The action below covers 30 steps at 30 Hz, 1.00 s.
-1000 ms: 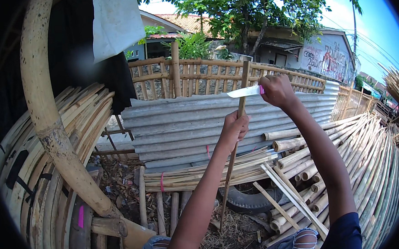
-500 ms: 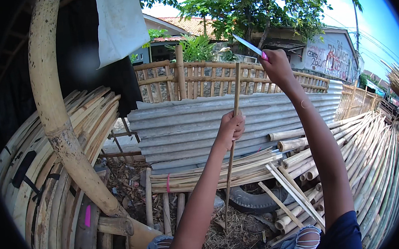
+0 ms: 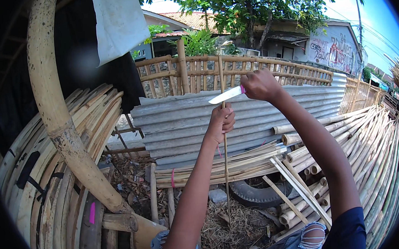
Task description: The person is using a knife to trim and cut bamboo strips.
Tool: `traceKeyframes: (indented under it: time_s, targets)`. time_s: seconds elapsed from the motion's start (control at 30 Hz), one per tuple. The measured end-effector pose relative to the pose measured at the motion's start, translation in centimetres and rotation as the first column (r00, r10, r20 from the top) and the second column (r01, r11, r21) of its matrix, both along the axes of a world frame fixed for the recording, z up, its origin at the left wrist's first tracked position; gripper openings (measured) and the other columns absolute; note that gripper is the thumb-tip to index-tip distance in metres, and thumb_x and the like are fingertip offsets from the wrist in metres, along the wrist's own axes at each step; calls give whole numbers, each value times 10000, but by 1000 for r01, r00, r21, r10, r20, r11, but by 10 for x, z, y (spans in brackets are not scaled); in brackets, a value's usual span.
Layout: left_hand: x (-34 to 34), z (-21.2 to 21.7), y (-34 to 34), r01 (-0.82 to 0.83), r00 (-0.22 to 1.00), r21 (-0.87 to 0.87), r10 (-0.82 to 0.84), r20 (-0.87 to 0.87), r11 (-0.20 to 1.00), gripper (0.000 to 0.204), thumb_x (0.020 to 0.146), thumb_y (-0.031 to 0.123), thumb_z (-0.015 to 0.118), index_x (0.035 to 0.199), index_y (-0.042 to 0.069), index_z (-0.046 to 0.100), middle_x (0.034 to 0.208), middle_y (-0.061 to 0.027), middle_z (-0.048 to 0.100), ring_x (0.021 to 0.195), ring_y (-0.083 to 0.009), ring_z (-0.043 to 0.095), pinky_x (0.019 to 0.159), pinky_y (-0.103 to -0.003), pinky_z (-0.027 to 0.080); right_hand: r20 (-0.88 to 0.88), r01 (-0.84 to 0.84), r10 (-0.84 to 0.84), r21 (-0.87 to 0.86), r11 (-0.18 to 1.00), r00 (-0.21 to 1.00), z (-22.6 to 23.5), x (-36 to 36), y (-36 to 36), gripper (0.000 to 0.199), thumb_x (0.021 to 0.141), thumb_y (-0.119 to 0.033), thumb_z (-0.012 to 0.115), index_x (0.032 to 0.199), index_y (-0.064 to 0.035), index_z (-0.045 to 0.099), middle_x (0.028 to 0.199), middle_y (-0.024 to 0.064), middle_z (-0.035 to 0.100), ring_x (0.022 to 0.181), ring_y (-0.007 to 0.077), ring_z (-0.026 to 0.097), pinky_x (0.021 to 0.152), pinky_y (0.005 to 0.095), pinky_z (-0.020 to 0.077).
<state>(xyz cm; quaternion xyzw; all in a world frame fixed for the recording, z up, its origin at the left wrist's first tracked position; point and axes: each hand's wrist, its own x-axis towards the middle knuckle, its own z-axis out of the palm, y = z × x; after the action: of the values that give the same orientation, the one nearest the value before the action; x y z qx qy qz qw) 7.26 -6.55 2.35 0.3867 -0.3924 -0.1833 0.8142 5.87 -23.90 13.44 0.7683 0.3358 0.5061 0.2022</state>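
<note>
Trimming step: left hand [image 3: 221, 122] fisted round upright bamboo strip [image 3: 226, 168]; right hand [image 3: 259, 85] clenching knife [image 3: 225, 95], blade touching strip just above left fist. Next likely: controlled downward shaving stroke, clear of knuckles.

Ahead: corrugated sheet [image 3: 254, 121] walls you off | Left: thick curved bamboo trunk [image 3: 57, 115] and stacked slats [image 3: 52, 188] block | Right: bamboo pole pile [image 3: 370, 150] crowds your elbow | Free: open air above the sheet, littered ground [image 3: 223, 219] below your arms
</note>
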Motion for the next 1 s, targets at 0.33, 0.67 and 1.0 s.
traceKeyframes:
  time_s: [0.33, 0.67, 1.0]
  targets:
    - [-22, 4, -70, -143, 990, 11, 143, 21, 990, 253, 805, 155, 533, 642, 146, 341, 476, 68, 258, 327, -18, 186, 288, -187, 138, -169, 236, -176, 833, 501, 970, 74, 40, -28, 298, 824, -270, 486, 743, -22, 632, 725, 219, 603, 725, 402, 592, 668, 484, 464]
    - [10, 1, -29, -293, 956, -3, 293, -32, 956, 220, 793, 154, 550, 677, 144, 363, 491, 66, 267, 335, -17, 194, 287, -187, 135, -225, 58, 46, 432, 900, 973, -10, -17, -53, 160, 722, -193, 559, 665, -45, 545, 558, 181, 527, 587, 372, 547, 567, 469, 428]
    - [-1, -1, -24, -346, 938, 8, 346, -25, 938, 196, 814, 138, 520, 691, 142, 367, 478, 65, 260, 327, -22, 198, 280, -186, 129, -233, 155, -112, 172, 973, 966, -18, 0, -12, 135, 694, -194, 565, 640, -71, 560, 572, 130, 572, 553, 327, 582, 500, 434, 460]
